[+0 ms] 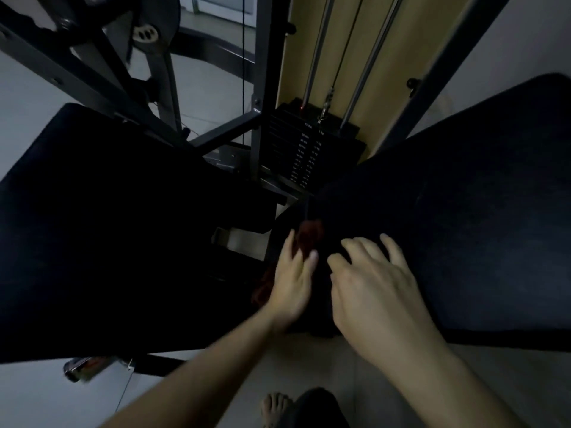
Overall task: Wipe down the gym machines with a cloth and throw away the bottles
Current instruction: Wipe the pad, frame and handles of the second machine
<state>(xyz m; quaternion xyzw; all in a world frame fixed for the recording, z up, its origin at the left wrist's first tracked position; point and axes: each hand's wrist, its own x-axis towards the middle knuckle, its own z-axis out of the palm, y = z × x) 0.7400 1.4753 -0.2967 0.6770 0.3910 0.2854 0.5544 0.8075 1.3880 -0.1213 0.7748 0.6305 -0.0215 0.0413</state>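
The room is dim. A dark red cloth lies bunched in the gap between two black padded seats of a gym machine. My left hand lies over the cloth with its fingers fairly straight, the cloth showing above and below the hand. My right hand rests flat, fingers spread, on the near edge of the right black pad. The left black pad fills the left of the view. No bottle is clearly visible.
Behind the pads stands a weight stack with chrome guide rods and a grey steel frame. A shiny metal part shows under the left pad. My bare foot stands on the pale tiled floor.
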